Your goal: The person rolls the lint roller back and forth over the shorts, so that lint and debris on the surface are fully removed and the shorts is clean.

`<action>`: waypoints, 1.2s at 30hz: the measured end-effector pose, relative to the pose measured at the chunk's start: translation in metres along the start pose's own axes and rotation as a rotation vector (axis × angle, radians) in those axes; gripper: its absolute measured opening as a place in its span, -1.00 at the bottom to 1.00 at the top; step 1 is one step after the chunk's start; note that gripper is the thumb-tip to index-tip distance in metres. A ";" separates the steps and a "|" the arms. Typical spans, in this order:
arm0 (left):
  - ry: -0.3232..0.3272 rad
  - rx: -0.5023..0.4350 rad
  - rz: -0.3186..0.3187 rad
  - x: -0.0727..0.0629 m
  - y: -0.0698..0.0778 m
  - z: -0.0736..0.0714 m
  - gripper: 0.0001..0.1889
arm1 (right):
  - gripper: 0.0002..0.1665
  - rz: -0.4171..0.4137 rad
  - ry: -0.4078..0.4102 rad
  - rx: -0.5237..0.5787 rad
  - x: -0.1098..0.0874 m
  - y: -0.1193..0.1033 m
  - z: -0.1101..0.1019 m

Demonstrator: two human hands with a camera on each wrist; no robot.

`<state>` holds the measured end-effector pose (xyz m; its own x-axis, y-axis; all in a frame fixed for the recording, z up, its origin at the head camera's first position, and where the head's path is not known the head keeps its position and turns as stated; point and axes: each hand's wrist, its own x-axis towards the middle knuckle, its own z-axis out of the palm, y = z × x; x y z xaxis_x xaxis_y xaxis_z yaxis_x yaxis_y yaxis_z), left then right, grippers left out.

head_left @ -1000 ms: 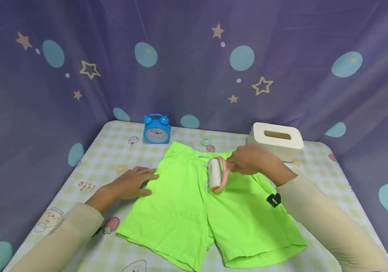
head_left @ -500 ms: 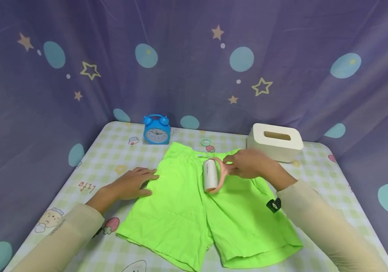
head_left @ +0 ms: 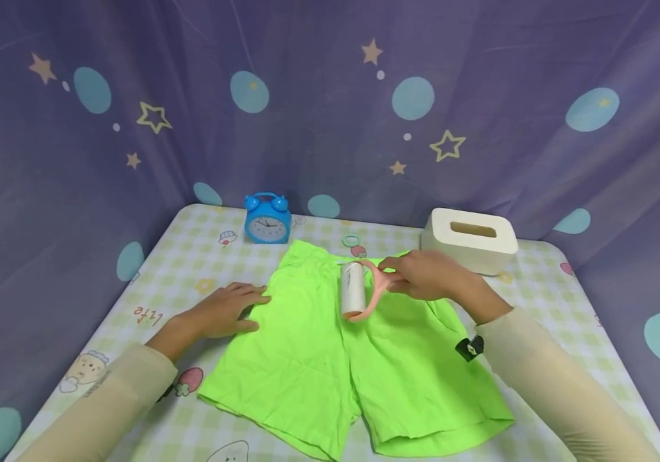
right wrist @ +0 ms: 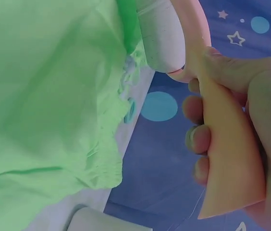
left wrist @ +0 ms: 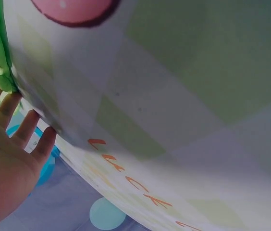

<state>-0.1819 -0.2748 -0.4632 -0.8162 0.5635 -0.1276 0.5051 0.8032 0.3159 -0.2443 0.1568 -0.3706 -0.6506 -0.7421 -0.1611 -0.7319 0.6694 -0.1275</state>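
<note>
Bright green shorts (head_left: 301,346) lie spread on the table, waistband toward the back. In the head view my right hand (head_left: 431,274) grips the pink handle of a lint roller (head_left: 353,290); its white roll lies over the middle of the shorts, just below the waistband. The right wrist view shows fingers and thumb wrapped round the handle (right wrist: 231,149). My left hand (head_left: 227,311) rests with straight, spread fingers on the left edge of the shorts. Those fingers (left wrist: 27,127) also show in the left wrist view, beside a bit of green cloth.
A blue alarm clock (head_left: 268,219) stands at the back left of the checked table cover (head_left: 191,256). A cream tissue box (head_left: 468,240) is at the back right, close behind my right hand. Near the waistband lies a small green ring (head_left: 350,240). A purple curtain (head_left: 330,147) encloses the table.
My right hand has turned, and the lint roller's white roll has shifted left across the shorts, then slightly up toward the waistband. The left hand has stayed where it was.
</note>
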 end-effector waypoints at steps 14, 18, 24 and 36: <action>0.015 0.003 0.015 -0.001 0.002 -0.005 -0.38 | -0.75 -0.019 0.017 0.021 0.004 0.002 0.029; 0.007 -0.001 0.019 -0.001 0.002 -0.003 -0.38 | -0.75 -0.054 0.043 0.006 0.007 0.000 0.036; 0.012 0.006 0.014 0.000 0.001 -0.001 -0.39 | -0.80 -0.070 0.047 0.007 0.008 -0.001 0.042; 0.016 0.013 0.007 0.001 0.001 0.001 -0.39 | -0.85 -0.100 -0.023 -0.042 0.027 -0.014 0.032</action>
<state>-0.1823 -0.2734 -0.4642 -0.8168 0.5662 -0.1106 0.5144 0.8016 0.3048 -0.2455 0.1288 -0.4042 -0.5693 -0.8039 -0.1722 -0.8012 0.5895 -0.1029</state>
